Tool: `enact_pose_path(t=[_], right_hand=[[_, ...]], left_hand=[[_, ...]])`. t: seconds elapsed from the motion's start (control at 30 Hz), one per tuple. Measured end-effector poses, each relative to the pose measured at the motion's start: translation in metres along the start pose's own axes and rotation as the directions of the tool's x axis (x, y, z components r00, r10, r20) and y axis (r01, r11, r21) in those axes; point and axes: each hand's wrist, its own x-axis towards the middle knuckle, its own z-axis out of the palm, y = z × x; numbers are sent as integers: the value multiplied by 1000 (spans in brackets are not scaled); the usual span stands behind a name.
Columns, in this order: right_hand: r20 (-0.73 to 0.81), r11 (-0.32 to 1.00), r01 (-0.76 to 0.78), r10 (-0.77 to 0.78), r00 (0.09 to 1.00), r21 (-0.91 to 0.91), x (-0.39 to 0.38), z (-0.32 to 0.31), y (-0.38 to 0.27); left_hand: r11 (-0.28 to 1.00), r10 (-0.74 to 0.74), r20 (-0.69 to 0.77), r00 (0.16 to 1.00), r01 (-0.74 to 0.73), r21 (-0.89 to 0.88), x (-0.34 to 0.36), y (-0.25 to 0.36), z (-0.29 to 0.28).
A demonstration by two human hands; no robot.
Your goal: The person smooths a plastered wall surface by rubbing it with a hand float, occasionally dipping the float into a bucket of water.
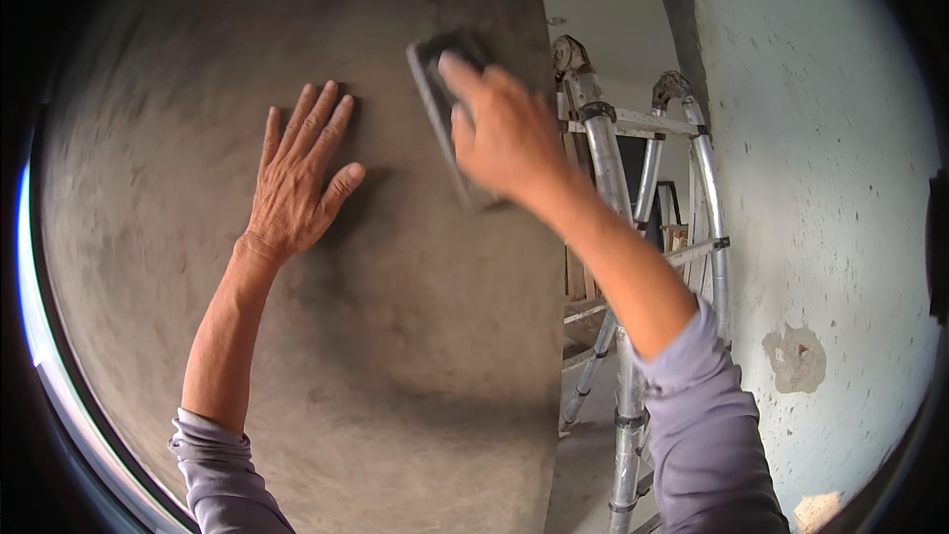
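A grey-brown plastered wall (445, 316) fills the left and middle of the head view, with darker, damp-looking patches. My left hand (301, 168) rests open on it, palm toward the wall and fingers spread upward. To its right, my right hand (509, 133) grips a dark rectangular plastering float (427, 69), tilted, its long edge running from upper left to lower right. The float lies against or very near the plaster; its handle is hidden under my fingers. Motion slightly smears the right hand and the float. Lavender sleeves are pushed back on both forearms.
Beyond the wall's right edge stands a metal folding ladder (625, 396), splashed with plaster, close to my right forearm. Farther right is a pale painted wall (820, 188) with a bare grey patch (795, 358). A bright strip (40, 326) curves along the left rim.
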Motion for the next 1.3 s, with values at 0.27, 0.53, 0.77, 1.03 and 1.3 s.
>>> enact_pose_path(t=[0.27, 0.53, 0.77, 1.03, 1.3], right_hand=[[15, 992, -17, 19, 1000, -124, 92, -33, 52], [370, 948, 307, -316, 873, 84, -243, -15, -65], [82, 989, 46, -58, 995, 143, -179, -98, 7], [102, 995, 20, -10, 995, -94, 27, -73, 83], [536, 925, 353, -369, 759, 137, -280, -37, -49]], left_hand=[[974, -35, -187, 982, -9, -227, 26, 0, 23], [933, 2, -230, 973, -85, -350, 61, 8, 20], [671, 708, 415, 571, -727, -145, -81, 90, 12], [917, 380, 307, 872, -312, -250, -121, 62, -25], [976, 86, -19, 996, -88, -198, 15, 16, 5]])
